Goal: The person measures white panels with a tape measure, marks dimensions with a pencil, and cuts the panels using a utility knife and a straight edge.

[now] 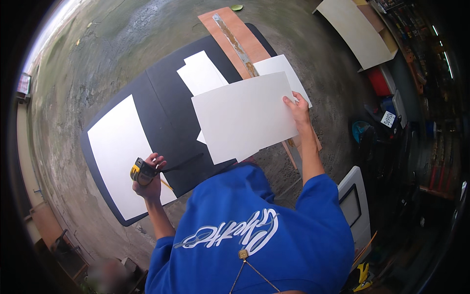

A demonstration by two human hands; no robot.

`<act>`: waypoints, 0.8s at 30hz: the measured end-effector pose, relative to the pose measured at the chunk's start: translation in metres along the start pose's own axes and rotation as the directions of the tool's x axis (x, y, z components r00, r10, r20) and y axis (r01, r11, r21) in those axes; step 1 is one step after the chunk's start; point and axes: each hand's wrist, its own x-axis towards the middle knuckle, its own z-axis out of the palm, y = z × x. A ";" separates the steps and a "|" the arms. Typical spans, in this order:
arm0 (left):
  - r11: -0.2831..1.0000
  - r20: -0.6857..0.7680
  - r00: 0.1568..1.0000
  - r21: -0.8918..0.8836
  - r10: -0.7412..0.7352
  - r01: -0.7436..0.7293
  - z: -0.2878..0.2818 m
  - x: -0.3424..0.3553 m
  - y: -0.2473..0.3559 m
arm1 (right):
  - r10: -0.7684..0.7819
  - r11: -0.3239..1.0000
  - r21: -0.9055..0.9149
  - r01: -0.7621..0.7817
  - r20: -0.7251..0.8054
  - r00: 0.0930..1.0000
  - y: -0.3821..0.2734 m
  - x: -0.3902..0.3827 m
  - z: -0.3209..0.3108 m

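Note:
My left hand (152, 188) is closed round a black and yellow tape measure (142, 172), a dark strap trailing from it, above the left part of the dark folding table (169, 108). My right hand (300, 115) grips the right edge of a large white sheet (245, 115), thumb on top, and holds it up over the table's right side. Beneath my left hand lies a long white sheet (120, 142), with a thin yellow stick (167, 184), perhaps a pencil, beside my wrist. The raised sheet partly hides a smaller notched white sheet (199, 73) and another white piece (286, 68).
A reddish-brown board (215, 24) with a worn metal strip (232, 41) reaches past the table's far edge. To the right stand a pale panel (352, 29), a red box (379, 81) and a white framed panel (356, 208). Concrete floor (88, 68) surrounds the table.

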 end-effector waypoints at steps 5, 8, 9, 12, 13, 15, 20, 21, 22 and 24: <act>0.986 -0.110 0.985 -0.124 -0.130 0.116 0.033 0.003 -0.024 | -0.038 0.988 -0.148 0.039 0.007 0.999 0.026 0.128 -0.003; 0.984 -0.135 0.978 -0.105 -0.160 0.147 0.060 0.008 -0.049 | -0.087 0.953 -0.287 0.094 0.039 0.995 0.055 0.197 0.007; 0.985 -0.169 0.972 -0.077 -0.164 0.152 0.075 0.011 -0.058 | -0.109 0.933 -0.340 0.119 0.048 0.993 0.066 0.216 0.007; 0.968 -0.196 0.953 -0.141 -0.231 0.206 0.101 0.018 -0.089 | -0.143 0.845 -0.506 0.171 0.094 0.985 0.088 0.252 0.012; 0.967 -0.233 0.939 -0.098 -0.254 0.237 0.116 0.026 -0.096 | -0.158 0.802 -0.570 0.180 0.089 0.983 0.092 0.257 0.013; 0.932 -0.255 0.908 0.058 -0.333 0.358 0.134 0.045 -0.111 | -0.196 0.694 -0.691 0.200 0.086 0.977 0.084 0.249 0.016; 0.724 -0.202 0.842 0.436 -0.500 0.534 0.172 0.104 -0.146 | -0.444 0.685 -0.540 0.489 0.222 0.868 0.056 0.202 0.030; 0.689 -0.182 0.829 0.478 -0.530 0.545 0.180 0.117 -0.153 | -0.275 0.825 -0.404 0.396 0.324 0.905 0.044 0.182 0.038; 0.654 -0.149 0.812 0.520 -0.564 0.549 0.189 0.132 -0.158 | -0.105 0.916 -0.299 0.266 0.461 0.881 0.034 0.163 0.043; 0.634 -0.135 0.835 0.590 -0.533 0.500 0.206 0.158 -0.169 | 0.085 0.996 -0.049 -0.072 0.738 0.670 0.042 0.131 0.050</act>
